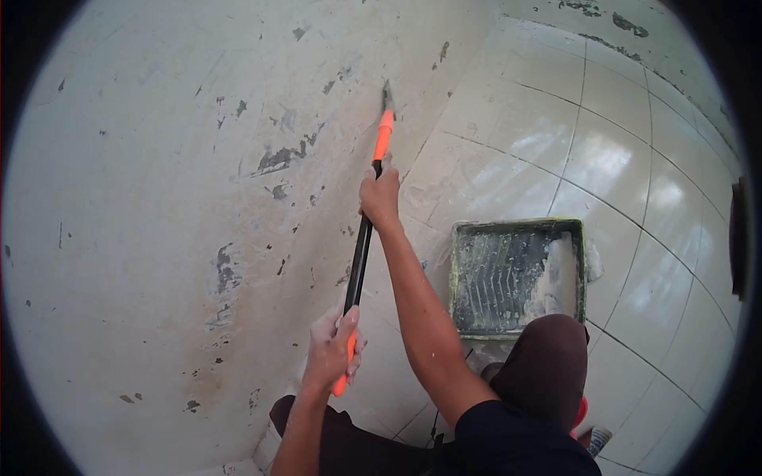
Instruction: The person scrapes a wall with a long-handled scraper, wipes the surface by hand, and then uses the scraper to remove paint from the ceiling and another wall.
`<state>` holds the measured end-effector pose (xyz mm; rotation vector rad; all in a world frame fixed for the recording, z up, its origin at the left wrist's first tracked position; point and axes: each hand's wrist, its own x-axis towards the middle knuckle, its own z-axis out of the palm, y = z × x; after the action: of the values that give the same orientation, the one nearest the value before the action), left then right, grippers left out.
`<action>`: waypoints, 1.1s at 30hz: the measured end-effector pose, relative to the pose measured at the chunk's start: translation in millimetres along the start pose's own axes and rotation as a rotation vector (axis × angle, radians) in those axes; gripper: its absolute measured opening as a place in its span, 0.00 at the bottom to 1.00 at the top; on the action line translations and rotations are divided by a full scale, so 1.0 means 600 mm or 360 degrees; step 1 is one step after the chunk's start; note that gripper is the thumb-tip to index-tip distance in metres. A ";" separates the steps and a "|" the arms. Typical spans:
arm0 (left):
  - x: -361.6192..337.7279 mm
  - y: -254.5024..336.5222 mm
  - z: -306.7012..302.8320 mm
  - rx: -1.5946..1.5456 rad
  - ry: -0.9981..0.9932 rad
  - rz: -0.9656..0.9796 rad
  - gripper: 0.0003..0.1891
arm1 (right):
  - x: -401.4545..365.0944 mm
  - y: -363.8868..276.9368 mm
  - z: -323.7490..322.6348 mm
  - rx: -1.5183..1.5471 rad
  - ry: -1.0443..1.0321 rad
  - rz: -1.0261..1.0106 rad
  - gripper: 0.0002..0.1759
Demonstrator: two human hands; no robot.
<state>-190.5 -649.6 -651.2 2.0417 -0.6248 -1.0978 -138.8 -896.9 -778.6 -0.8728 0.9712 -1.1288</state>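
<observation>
A long-handled scraper [359, 266] with a black shaft and orange ends slants up across the middle of the view. Its metal blade [387, 97] meets the scuffed pale wall [159, 198], near where wall and floor join. My right hand [379, 194] is wrapped round the upper shaft, just below the orange collar. Lower down, my left hand [329, 349], whitened with powder or plaster, closes on the orange end of the handle. Grey patches of bare surface and chipped paint dot the wall around the blade.
A dark paint tray [508, 278] with whitish residue sits on the tiled floor [524, 182], right of my right forearm. My bent knee [548, 365] is close to its near edge. Something red [582, 411] partly shows beside my leg.
</observation>
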 end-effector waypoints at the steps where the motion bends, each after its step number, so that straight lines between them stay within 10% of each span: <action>1: 0.019 0.010 -0.004 0.0055 -0.0033 0.0054 0.30 | 0.022 -0.006 0.000 -0.0010 0.0023 0.0014 0.38; 29: -0.019 0.014 -0.007 0.0079 0.0102 0.0094 0.28 | -0.004 -0.077 0.011 -0.0073 -0.0072 -0.0035 0.40; 33: 0.082 0.023 0.005 0.0025 -0.0009 0.0192 0.21 | 0.123 -0.041 0.009 -0.0005 0.0062 0.0015 0.22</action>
<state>-168.9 -693.5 -666.2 1.9873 -0.7519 -1.0316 -131.4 -973.5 -766.9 -0.8509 1.0085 -1.1397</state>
